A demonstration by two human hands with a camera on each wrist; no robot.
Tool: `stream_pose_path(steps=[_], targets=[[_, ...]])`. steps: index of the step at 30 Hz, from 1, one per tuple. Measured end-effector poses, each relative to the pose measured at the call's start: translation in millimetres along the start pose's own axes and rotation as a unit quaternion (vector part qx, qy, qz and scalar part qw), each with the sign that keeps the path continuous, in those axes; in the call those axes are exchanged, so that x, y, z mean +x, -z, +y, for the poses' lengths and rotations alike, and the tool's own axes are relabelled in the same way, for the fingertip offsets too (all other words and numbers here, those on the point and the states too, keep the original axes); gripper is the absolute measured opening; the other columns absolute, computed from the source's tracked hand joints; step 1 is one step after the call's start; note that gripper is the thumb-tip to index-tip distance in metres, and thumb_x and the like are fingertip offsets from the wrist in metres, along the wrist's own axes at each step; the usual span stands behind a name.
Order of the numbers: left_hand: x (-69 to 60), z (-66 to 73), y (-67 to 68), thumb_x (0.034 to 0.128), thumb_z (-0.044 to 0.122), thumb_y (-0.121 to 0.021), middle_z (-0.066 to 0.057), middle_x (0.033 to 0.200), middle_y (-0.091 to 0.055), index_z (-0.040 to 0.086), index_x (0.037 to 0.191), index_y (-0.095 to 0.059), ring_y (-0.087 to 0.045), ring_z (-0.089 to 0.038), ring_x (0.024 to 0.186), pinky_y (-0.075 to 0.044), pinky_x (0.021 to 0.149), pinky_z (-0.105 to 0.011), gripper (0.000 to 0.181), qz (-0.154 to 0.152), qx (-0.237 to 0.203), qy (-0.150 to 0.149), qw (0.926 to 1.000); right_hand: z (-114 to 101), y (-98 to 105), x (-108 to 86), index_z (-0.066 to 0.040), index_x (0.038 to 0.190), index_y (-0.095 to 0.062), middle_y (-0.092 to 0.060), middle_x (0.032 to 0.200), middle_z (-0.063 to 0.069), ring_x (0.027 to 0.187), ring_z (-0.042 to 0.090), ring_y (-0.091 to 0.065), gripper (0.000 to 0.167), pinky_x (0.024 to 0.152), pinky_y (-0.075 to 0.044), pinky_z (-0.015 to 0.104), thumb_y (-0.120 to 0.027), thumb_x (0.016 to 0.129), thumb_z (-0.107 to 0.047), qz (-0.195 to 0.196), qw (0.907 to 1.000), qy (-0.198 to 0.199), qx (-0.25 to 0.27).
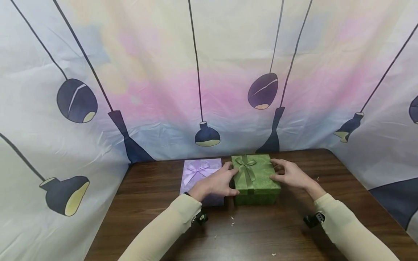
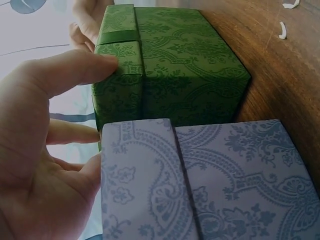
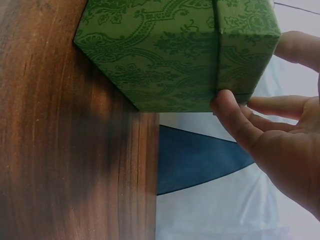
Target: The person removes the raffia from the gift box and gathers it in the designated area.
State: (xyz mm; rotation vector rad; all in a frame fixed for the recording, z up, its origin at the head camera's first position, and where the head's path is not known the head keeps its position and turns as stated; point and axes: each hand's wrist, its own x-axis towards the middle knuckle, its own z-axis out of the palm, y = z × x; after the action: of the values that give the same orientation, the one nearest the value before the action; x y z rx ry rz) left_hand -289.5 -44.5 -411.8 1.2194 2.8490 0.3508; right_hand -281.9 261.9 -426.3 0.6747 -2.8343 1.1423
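Observation:
A green patterned gift box (image 1: pixel 261 175) stands lidded on the table, a green ribbon bow on its top. My left hand (image 1: pixel 222 182) holds the lid's left side, its thumb at the front corner. On the opposite side, my right hand (image 1: pixel 290 175) grips the lid's right edge with bent fingers and thumb. The lid (image 3: pixel 247 42) sits down over the box's base in the right wrist view. To the left is a lilac gift box (image 1: pixel 188 179) with a pale bow, partly hidden behind my left hand and forearm. In the left wrist view, the lilac box (image 2: pixel 240 180) appears nearest the camera.
Both boxes are on a dark brown wooden table (image 1: pixel 258 235), close to its back edge. Several small pale scraps (image 1: pixel 233 224) lie in front of them. A cloth (image 1: pixel 156 79) printed with hanging lamps surrounds the table at the back and sides.

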Motion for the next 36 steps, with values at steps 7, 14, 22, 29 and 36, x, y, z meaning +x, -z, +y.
stream_pose_path(steps=[7, 14, 22, 29, 36], targets=[[-4.6, 3.1, -2.7, 0.0792, 0.041, -0.076, -0.025, 0.144, -0.037, 0.001, 0.143, -0.044, -0.049, -0.031, 0.127, -0.043, 0.107, -0.034, 0.082, 0.019, -0.009, -0.006, 0.9998, 0.3, 0.9, -3.2, 0.007, 0.142, -0.043, -0.055, 0.13, 0.03, 0.108, 0.038, -0.062, 0.067, 0.083, -0.055, 0.045, -0.07, 0.09, -0.025, 0.001, 1.0, -0.003, 0.006], [-7.0, 2.3, 2.7, 0.0794, 0.04, -0.077, -0.023, 0.146, -0.036, 0.001, 0.144, -0.045, -0.047, -0.03, 0.129, -0.042, 0.108, -0.036, 0.082, 0.026, -0.027, -0.003, 0.9993, -0.5, 1.0, -4.1, 0.006, 0.142, -0.044, -0.057, 0.128, 0.028, 0.108, 0.037, -0.062, 0.063, 0.083, -0.054, 0.045, -0.068, 0.091, -0.024, 0.007, 0.9999, 0.0, 0.011], [-7.6, 2.3, 5.1, 0.0799, 0.041, -0.076, -0.023, 0.147, -0.036, 0.002, 0.143, -0.046, -0.046, -0.03, 0.13, -0.041, 0.108, -0.035, 0.081, 0.026, -0.028, -0.005, 0.9993, -1.2, 4.5, -4.7, 0.004, 0.144, -0.042, -0.055, 0.13, 0.028, 0.11, 0.037, -0.06, 0.062, 0.082, -0.054, 0.043, -0.066, 0.094, -0.025, 0.007, 0.9997, -0.002, 0.022], [-6.5, 2.7, 6.3, 0.0794, 0.042, -0.076, -0.021, 0.148, -0.035, 0.002, 0.143, -0.047, -0.045, -0.03, 0.132, -0.04, 0.109, -0.036, 0.08, 0.034, -0.031, -0.005, 0.9989, -2.4, 8.3, -5.5, 0.0, 0.145, -0.042, -0.055, 0.133, 0.025, 0.112, 0.037, -0.06, 0.062, 0.083, -0.053, 0.045, -0.065, 0.094, -0.027, 0.016, 0.9996, -0.008, 0.02], [-8.5, 2.4, 9.0, 0.0794, 0.042, -0.076, -0.021, 0.15, -0.033, 0.002, 0.144, -0.046, -0.043, -0.031, 0.133, -0.04, 0.109, -0.037, 0.081, 0.037, -0.046, -0.001, 0.9983, -3.9, 11.7, -3.8, -0.001, 0.145, -0.042, -0.055, 0.134, 0.023, 0.11, 0.034, -0.06, 0.062, 0.082, -0.053, 0.041, -0.065, 0.094, -0.028, 0.018, 0.9996, -0.003, 0.02]])
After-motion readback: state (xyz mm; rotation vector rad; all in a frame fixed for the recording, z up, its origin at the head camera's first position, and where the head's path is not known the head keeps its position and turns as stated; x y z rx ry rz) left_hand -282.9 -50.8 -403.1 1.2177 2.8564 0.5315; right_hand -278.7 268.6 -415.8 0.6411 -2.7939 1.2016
